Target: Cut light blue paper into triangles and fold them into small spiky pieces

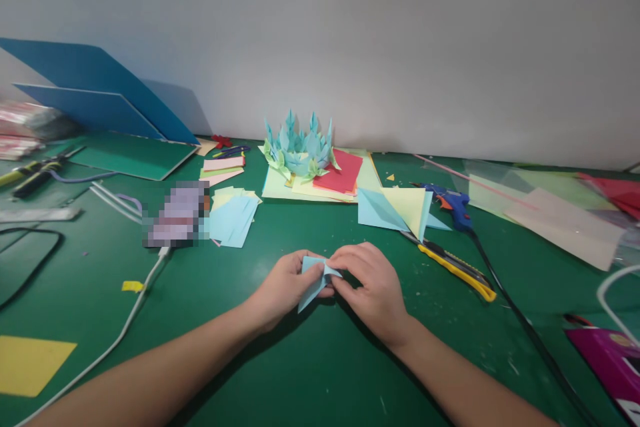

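Both my hands meet over the green mat (320,373) at its centre. My left hand (283,290) pinches a small light-blue folded paper piece (315,277), its pointed end hanging down toward me. My right hand (373,290) is closed on the same piece from the right, fingers pressing its upper fold. Behind them lies a folded blue-and-yellow paper unit (397,210). Farther back stands a blue-green origami lotus (300,150) on pale green and red sheets.
A stack of light-blue slips (234,219) and a blurred phone (175,215) with a white cable lie left. A yellow utility knife (457,267) and blue glue gun (453,203) lie right. Blue boards (100,93) lean at the back left; pliers (30,173) far left.
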The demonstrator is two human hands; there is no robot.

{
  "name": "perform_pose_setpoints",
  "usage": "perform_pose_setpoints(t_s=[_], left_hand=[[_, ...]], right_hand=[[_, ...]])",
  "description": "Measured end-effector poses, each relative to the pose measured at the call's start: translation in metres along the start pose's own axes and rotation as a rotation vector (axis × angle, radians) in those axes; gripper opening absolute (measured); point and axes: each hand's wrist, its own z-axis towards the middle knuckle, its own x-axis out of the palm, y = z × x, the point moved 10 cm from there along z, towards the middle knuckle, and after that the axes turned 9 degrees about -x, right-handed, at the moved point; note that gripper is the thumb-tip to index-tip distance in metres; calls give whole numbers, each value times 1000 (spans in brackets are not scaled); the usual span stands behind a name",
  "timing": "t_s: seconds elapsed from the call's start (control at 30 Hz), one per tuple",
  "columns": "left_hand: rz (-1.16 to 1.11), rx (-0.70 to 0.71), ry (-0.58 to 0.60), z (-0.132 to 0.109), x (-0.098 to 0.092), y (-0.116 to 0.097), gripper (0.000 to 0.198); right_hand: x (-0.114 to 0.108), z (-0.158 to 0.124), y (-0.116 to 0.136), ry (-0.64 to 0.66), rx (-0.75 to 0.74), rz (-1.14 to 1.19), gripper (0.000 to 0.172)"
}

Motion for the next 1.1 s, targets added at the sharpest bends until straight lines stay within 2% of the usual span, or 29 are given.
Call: perform_pose_setpoints(t_s=[0.53, 1.1], left_hand=[[-64, -51, 137, 0, 8, 1, 18], [10, -65, 175, -2, 12, 2, 22]], right_hand=[[6, 1, 8, 105, -103, -97, 19], [2, 2, 7, 38, -75, -35, 14]])
